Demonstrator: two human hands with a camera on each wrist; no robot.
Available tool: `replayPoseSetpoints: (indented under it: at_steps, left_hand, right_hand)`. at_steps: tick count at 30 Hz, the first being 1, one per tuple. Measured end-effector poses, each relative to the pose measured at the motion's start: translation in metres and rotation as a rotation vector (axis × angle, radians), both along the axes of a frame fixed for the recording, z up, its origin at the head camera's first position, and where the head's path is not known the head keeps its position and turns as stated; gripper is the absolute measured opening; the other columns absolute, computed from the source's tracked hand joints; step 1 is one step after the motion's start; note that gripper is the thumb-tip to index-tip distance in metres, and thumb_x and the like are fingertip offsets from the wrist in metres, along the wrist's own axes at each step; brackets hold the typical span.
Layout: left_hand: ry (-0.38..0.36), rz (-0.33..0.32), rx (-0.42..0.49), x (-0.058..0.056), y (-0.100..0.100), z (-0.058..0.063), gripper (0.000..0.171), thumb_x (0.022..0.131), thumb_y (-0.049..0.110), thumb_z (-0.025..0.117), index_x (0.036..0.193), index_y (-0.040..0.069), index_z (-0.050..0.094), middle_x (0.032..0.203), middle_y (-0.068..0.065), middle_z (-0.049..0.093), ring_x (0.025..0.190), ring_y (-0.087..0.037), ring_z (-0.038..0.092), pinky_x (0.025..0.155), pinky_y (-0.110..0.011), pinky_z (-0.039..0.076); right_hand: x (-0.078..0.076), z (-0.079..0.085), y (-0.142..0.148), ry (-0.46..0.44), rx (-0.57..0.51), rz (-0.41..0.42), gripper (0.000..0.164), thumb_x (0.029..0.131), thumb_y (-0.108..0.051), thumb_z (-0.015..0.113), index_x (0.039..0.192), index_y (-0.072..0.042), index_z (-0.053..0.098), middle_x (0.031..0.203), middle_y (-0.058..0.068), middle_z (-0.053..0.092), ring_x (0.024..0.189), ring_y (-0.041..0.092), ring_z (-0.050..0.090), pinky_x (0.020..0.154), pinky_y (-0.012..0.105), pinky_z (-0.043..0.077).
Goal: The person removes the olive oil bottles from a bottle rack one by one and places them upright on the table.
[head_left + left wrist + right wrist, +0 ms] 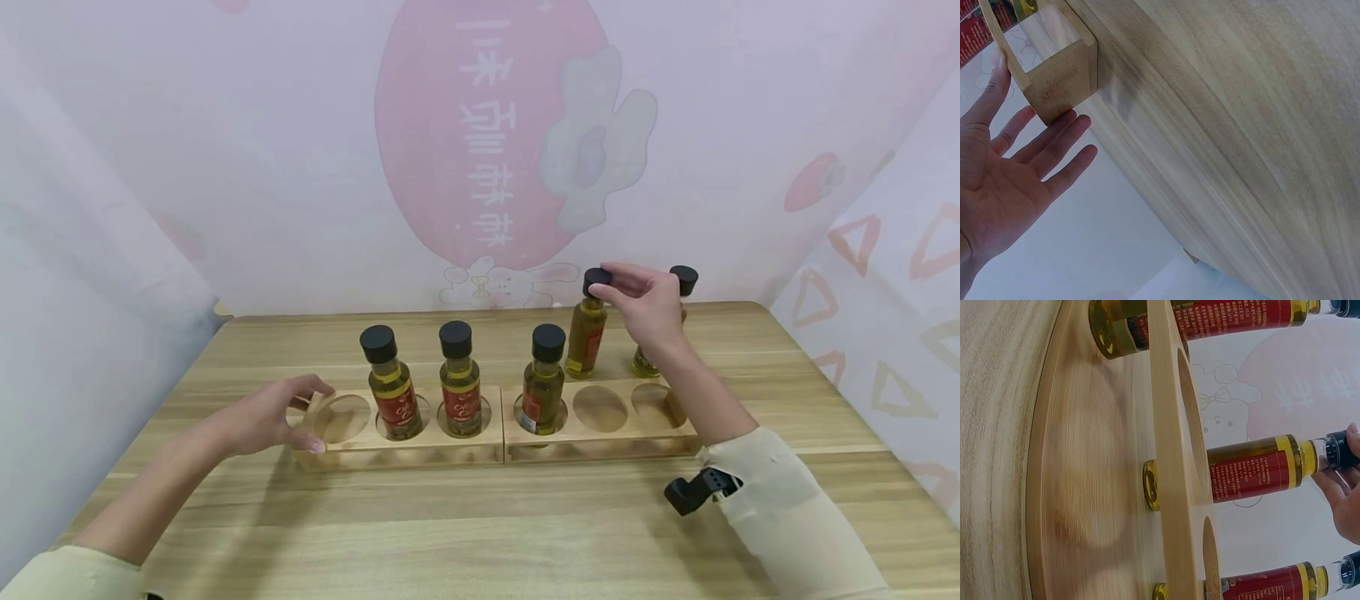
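Note:
My left hand [266,417] spans the left end of a wooden bottle rack [450,452], thumb at the near side and fingers at the far side. In the left wrist view its fingers lie against the end board [1063,81]. Behind the rack's right half, my right hand [648,304] pinches the black cap of an olive oil bottle [587,337], which is upright. Another bottle [645,362], partly covered by this hand, stands behind the rack further right. Three bottles sit in rack holes: two in the left half [397,408] [461,400], one in the right [542,400].
The rack's leftmost hole [347,419] and its two rightmost holes [600,410] hold no bottle. A wood-grain table [450,533] lies beneath. A printed cloth [300,167] hangs behind it and at the sides. A black device [701,490] is at the right sleeve.

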State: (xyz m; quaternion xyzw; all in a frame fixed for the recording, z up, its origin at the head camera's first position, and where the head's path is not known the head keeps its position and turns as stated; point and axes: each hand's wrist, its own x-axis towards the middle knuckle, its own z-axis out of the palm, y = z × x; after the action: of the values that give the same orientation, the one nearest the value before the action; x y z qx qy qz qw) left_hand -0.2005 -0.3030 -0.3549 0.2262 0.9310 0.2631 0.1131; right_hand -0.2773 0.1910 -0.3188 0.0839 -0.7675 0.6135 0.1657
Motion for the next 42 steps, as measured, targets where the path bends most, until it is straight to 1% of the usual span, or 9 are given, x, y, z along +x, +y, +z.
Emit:
replayPoseSetpoints:
  at_steps: [4, 9, 12, 16, 19, 22, 27, 32, 42]
  left_hand:
    - [0.001, -0.004, 0.007, 0.0, 0.0, 0.0, 0.077, 0.077, 0.03, 0.092, 0.132, -0.01, 0.056, 0.132, -0.03, 0.061, 0.115, -0.049, 0.061, 0.095, -0.064, 0.054]
    - [-0.007, -0.004, 0.009, 0.0, 0.0, 0.0, 0.077, 0.077, 0.029, 0.092, 0.133, -0.01, 0.056, 0.132, -0.03, 0.06, 0.116, -0.048, 0.061, 0.095, -0.063, 0.054]
    - [-0.007, -0.001, 0.002, 0.0, 0.0, 0.0, 0.078, 0.077, 0.03, 0.092, 0.133, -0.01, 0.056, 0.132, -0.03, 0.06, 0.116, -0.048, 0.061, 0.095, -0.063, 0.054]
    - [-0.01, 0.001, 0.002, 0.0, 0.0, 0.0, 0.078, 0.077, 0.03, 0.092, 0.134, -0.01, 0.056, 0.133, -0.03, 0.06, 0.116, -0.048, 0.06, 0.095, -0.063, 0.054]
    - [-0.013, 0.001, 0.003, 0.0, 0.0, 0.0, 0.078, 0.078, 0.03, 0.092, 0.134, -0.01, 0.055, 0.133, -0.03, 0.059, 0.116, -0.049, 0.06, 0.096, -0.064, 0.053]
    - [-0.012, 0.0, 0.001, -0.001, 0.0, 0.0, 0.078, 0.078, 0.03, 0.092, 0.134, -0.011, 0.055, 0.134, -0.031, 0.059, 0.117, -0.049, 0.06, 0.096, -0.064, 0.053]
    - [-0.01, -0.005, 0.0, -0.001, 0.0, 0.0, 0.078, 0.078, 0.03, 0.092, 0.133, -0.011, 0.055, 0.134, -0.031, 0.059, 0.116, -0.05, 0.06, 0.096, -0.063, 0.054]
    - [-0.006, -0.006, -0.003, -0.001, 0.0, -0.001, 0.078, 0.077, 0.03, 0.092, 0.133, -0.01, 0.056, 0.133, -0.031, 0.06, 0.116, -0.05, 0.061, 0.095, -0.063, 0.054]
    - [-0.009, -0.004, 0.0, 0.0, 0.001, 0.001, 0.078, 0.077, 0.03, 0.092, 0.134, -0.011, 0.055, 0.134, -0.031, 0.059, 0.117, -0.051, 0.06, 0.096, -0.064, 0.053]
  right_hand:
    - [-0.002, -0.001, 0.0, 0.003, -0.011, 0.011, 0.041, 0.091, -0.008, 0.081, 0.128, 0.004, 0.07, 0.114, 0.019, 0.075, 0.089, -0.004, 0.071, 0.088, 0.015, 0.056]
    - [-0.004, -0.003, 0.001, -0.001, -0.032, 0.022, 0.043, 0.091, -0.009, 0.081, 0.129, 0.006, 0.068, 0.1, -0.005, 0.078, 0.09, -0.003, 0.071, 0.087, 0.014, 0.056]
    - [-0.005, -0.004, 0.002, -0.003, -0.046, 0.032, 0.044, 0.091, -0.009, 0.081, 0.13, 0.007, 0.067, 0.097, -0.011, 0.076, 0.091, -0.002, 0.071, 0.088, 0.015, 0.057]
    - [-0.005, -0.005, 0.002, -0.015, -0.048, 0.037, 0.045, 0.092, -0.008, 0.08, 0.132, 0.006, 0.066, 0.11, 0.002, 0.078, 0.092, -0.003, 0.071, 0.089, 0.015, 0.057]
    - [-0.005, -0.005, 0.002, -0.02, -0.04, 0.037, 0.046, 0.092, -0.007, 0.08, 0.134, 0.006, 0.065, 0.122, 0.018, 0.073, 0.092, -0.004, 0.071, 0.089, 0.016, 0.057]
    - [-0.004, -0.005, 0.002, -0.027, -0.026, 0.037, 0.046, 0.093, -0.007, 0.079, 0.134, 0.005, 0.064, 0.127, 0.026, 0.068, 0.093, -0.004, 0.071, 0.089, 0.016, 0.057]
    - [-0.001, -0.005, 0.004, -0.05, 0.014, 0.034, 0.049, 0.094, -0.011, 0.078, 0.14, 0.0, 0.062, 0.134, 0.022, 0.066, 0.109, 0.01, 0.072, 0.094, 0.018, 0.056]
    - [0.002, -0.004, 0.004, -0.028, -0.004, 0.035, 0.057, 0.095, -0.011, 0.077, 0.147, -0.004, 0.057, 0.143, 0.017, 0.062, 0.131, 0.028, 0.061, 0.103, 0.024, 0.052]
    - [0.014, 0.014, 0.001, 0.187, -0.068, -0.008, 0.05, 0.091, 0.001, 0.077, 0.138, 0.005, 0.062, 0.141, 0.021, 0.063, 0.132, 0.026, 0.06, 0.113, 0.035, 0.047]
